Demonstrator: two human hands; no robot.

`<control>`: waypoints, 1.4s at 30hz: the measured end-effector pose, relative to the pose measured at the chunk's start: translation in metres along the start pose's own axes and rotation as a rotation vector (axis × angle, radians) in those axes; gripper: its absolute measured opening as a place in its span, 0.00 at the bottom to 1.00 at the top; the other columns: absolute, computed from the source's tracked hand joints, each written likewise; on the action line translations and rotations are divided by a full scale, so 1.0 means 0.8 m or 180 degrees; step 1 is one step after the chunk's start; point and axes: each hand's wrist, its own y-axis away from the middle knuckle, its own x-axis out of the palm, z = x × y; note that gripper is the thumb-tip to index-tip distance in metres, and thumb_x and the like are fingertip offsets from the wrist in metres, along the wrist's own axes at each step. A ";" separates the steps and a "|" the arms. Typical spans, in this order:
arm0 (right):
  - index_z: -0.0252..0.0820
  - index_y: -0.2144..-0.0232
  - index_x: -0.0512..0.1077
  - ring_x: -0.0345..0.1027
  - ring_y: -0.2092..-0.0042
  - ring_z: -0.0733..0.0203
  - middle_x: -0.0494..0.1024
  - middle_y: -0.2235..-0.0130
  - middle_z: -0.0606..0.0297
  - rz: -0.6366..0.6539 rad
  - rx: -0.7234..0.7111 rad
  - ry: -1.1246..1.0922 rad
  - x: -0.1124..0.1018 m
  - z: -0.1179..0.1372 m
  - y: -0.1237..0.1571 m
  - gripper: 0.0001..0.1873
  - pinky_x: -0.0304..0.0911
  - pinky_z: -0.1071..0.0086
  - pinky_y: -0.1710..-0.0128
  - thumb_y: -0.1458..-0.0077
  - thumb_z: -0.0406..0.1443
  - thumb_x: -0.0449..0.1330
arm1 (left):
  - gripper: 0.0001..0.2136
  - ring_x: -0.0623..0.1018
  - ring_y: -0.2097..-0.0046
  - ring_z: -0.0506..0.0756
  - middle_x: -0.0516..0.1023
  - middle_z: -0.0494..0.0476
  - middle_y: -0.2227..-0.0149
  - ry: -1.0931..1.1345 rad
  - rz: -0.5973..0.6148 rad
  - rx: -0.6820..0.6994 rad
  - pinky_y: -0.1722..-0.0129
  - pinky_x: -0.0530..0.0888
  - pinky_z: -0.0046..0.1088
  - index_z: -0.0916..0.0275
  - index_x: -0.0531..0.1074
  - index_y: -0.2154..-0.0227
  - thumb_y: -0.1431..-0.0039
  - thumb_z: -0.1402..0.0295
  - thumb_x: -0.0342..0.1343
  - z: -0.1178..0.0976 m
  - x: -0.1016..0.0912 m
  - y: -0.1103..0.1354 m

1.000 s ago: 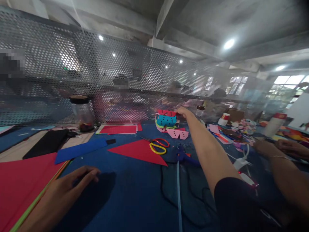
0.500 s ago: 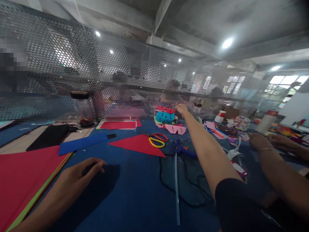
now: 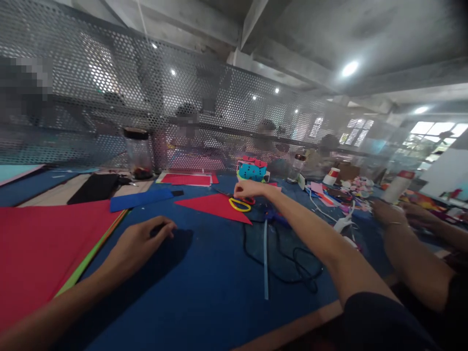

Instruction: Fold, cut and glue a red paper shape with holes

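Observation:
My right hand hangs over the scissors, with its fingers curled together. It hides part of their red handle, and I cannot make out what, if anything, is in it. The scissors, with a red and a yellow handle loop, lie by a red triangular sheet. My left hand rests low over the blue table, its thumb and fingertips drawn together with nothing visible between them. Just right of the scissors is a blue glue gun, with a long clear glue stick pointing toward me.
Red sheets lie at left beside a blue strip and a black piece. A jar stands by the perforated screen. Dotted turquoise and red pieces stand behind my right hand. A co-worker's arms are at right.
My right hand has come back toward me and left, from beside the dotted pieces to over the scissors. The view has shifted a little; my left hand keeps its pose.

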 end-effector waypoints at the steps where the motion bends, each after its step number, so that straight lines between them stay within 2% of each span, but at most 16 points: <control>1: 0.37 0.53 0.74 0.74 0.57 0.59 0.78 0.54 0.60 0.0233 0.0007 0.0080 0.009 0.006 0.002 0.16 0.72 0.61 0.57 0.37 0.42 0.62 | 0.21 0.75 0.70 0.57 0.81 0.53 0.68 -0.0049 0.0058 0.0011 0.68 0.66 0.29 0.59 0.76 0.69 0.40 0.48 0.48 -0.001 -0.001 0.000; 3: 0.38 0.48 0.71 0.73 0.53 0.56 0.75 0.49 0.58 0.0539 0.0073 0.0247 0.021 0.014 0.004 0.18 0.72 0.57 0.54 0.36 0.42 0.60 | 0.21 0.76 0.67 0.59 0.80 0.54 0.68 -0.0169 0.0165 0.0051 0.66 0.66 0.30 0.59 0.76 0.68 0.39 0.48 0.46 -0.002 -0.003 0.000; 6: 0.40 0.46 0.70 0.72 0.50 0.54 0.73 0.46 0.57 0.0665 0.0173 0.0513 0.027 0.018 0.002 0.19 0.71 0.55 0.52 0.36 0.42 0.60 | 0.21 0.77 0.66 0.59 0.80 0.55 0.67 -0.0195 0.0232 0.0076 0.66 0.65 0.31 0.59 0.75 0.68 0.38 0.48 0.45 -0.002 -0.003 0.000; 10: 0.41 0.46 0.70 0.71 0.49 0.54 0.73 0.45 0.56 0.0576 0.0204 0.0834 0.028 0.025 0.000 0.19 0.71 0.55 0.51 0.36 0.42 0.60 | 0.20 0.76 0.68 0.57 0.81 0.54 0.67 -0.0182 0.0175 0.0165 0.67 0.65 0.30 0.59 0.76 0.68 0.38 0.50 0.46 -0.003 0.000 0.000; 20: 0.41 0.46 0.70 0.71 0.50 0.54 0.73 0.45 0.56 0.0235 0.0208 0.1143 0.031 0.040 0.012 0.19 0.71 0.55 0.51 0.35 0.42 0.60 | 0.18 0.79 0.64 0.58 0.82 0.52 0.65 -0.0115 0.0182 0.0233 0.65 0.66 0.29 0.58 0.77 0.66 0.36 0.53 0.47 0.002 0.004 -0.002; 24: 0.40 0.47 0.71 0.72 0.51 0.55 0.74 0.47 0.56 -0.0009 0.0027 0.1148 0.033 0.044 0.021 0.18 0.70 0.55 0.51 0.35 0.43 0.59 | 0.16 0.79 0.62 0.58 0.83 0.53 0.65 -0.0075 0.0177 0.0304 0.63 0.67 0.30 0.59 0.76 0.65 0.36 0.56 0.47 -0.004 0.003 0.000; 26: 0.37 0.50 0.73 0.71 0.47 0.49 0.74 0.46 0.48 -0.0211 -0.0168 0.1109 0.033 0.049 0.028 0.16 0.68 0.58 0.50 0.33 0.40 0.54 | 0.16 0.79 0.62 0.58 0.83 0.54 0.66 -0.0033 0.0195 0.0307 0.63 0.67 0.30 0.59 0.77 0.64 0.36 0.56 0.46 -0.007 0.003 0.001; 27: 0.37 0.50 0.74 0.70 0.46 0.48 0.75 0.46 0.47 -0.0262 -0.0303 0.1072 0.033 0.053 0.032 0.17 0.66 0.61 0.50 0.34 0.40 0.54 | 0.16 0.80 0.62 0.58 0.83 0.54 0.66 -0.0016 0.0196 0.0305 0.63 0.67 0.30 0.59 0.77 0.64 0.36 0.57 0.47 -0.008 0.003 0.001; 31: 0.42 0.43 0.70 0.72 0.46 0.56 0.76 0.44 0.57 -0.0034 -0.0972 0.0895 0.036 0.071 0.053 0.24 0.64 0.71 0.50 0.39 0.45 0.58 | 0.16 0.79 0.62 0.58 0.83 0.55 0.65 -0.0020 0.0166 0.0298 0.62 0.68 0.30 0.60 0.77 0.64 0.36 0.57 0.47 -0.007 0.003 0.001; 33: 0.42 0.43 0.70 0.71 0.45 0.55 0.76 0.43 0.57 0.0059 -0.1144 0.0932 0.041 0.080 0.061 0.27 0.63 0.71 0.50 0.43 0.42 0.61 | 0.16 0.79 0.63 0.58 0.83 0.54 0.66 -0.0056 0.0153 0.0298 0.63 0.68 0.30 0.59 0.77 0.64 0.36 0.57 0.48 -0.005 0.004 0.001; 38: 0.37 0.47 0.71 0.73 0.48 0.47 0.78 0.48 0.48 -0.0123 -0.1039 0.1220 0.061 0.094 0.066 0.23 0.64 0.64 0.54 0.46 0.32 0.58 | 0.16 0.79 0.64 0.57 0.83 0.53 0.66 -0.0097 0.0147 0.0337 0.65 0.67 0.29 0.59 0.77 0.64 0.36 0.56 0.48 -0.001 0.004 -0.001; 42: 0.35 0.44 0.69 0.73 0.49 0.46 0.77 0.49 0.47 -0.0350 -0.1019 0.1393 0.072 0.096 0.061 0.24 0.64 0.62 0.55 0.44 0.30 0.57 | 0.16 0.79 0.64 0.57 0.83 0.53 0.66 -0.0156 0.0115 0.0357 0.64 0.66 0.29 0.59 0.77 0.65 0.36 0.56 0.48 -0.001 0.003 -0.001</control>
